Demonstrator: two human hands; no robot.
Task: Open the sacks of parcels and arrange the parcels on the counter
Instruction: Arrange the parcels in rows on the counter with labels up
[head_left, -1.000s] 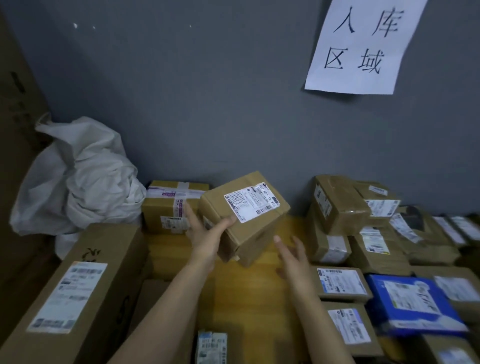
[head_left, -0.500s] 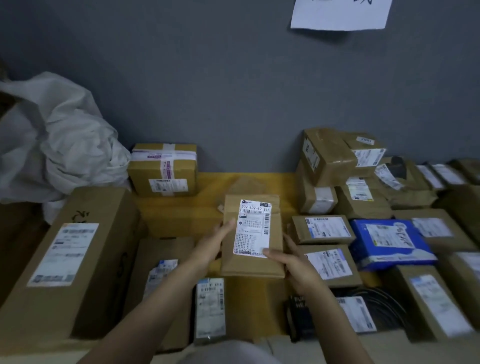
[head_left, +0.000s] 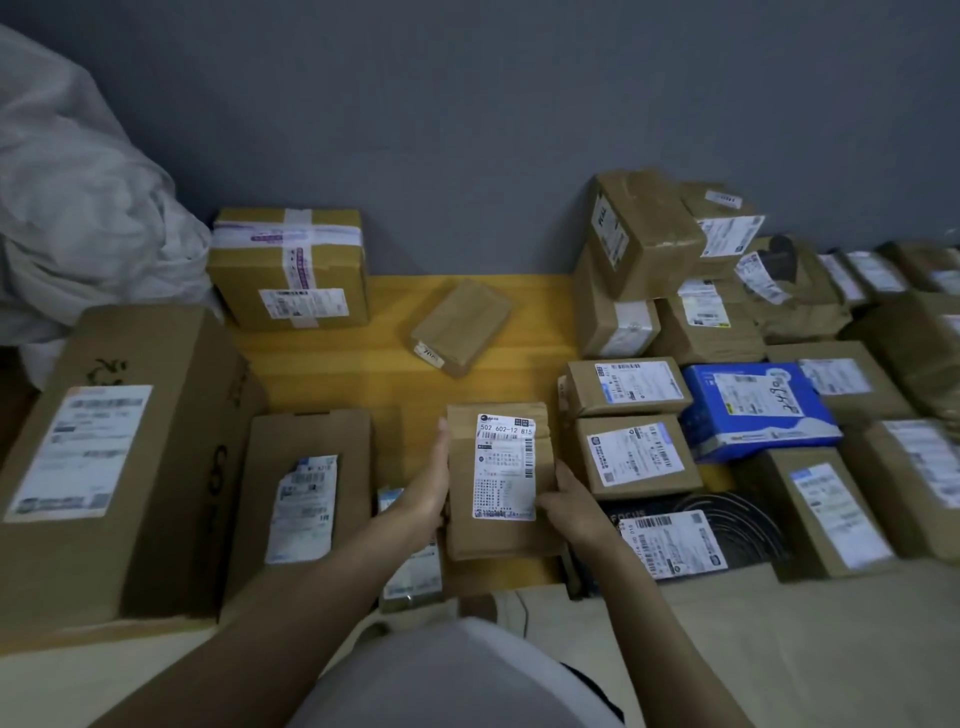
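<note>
Parcel between left hand and right hand

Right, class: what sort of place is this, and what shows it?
Probably a parcel sorting or pickup point: labelled cardboard parcels crowd a yellow counter, and a white sack slumps at the left.
</note>
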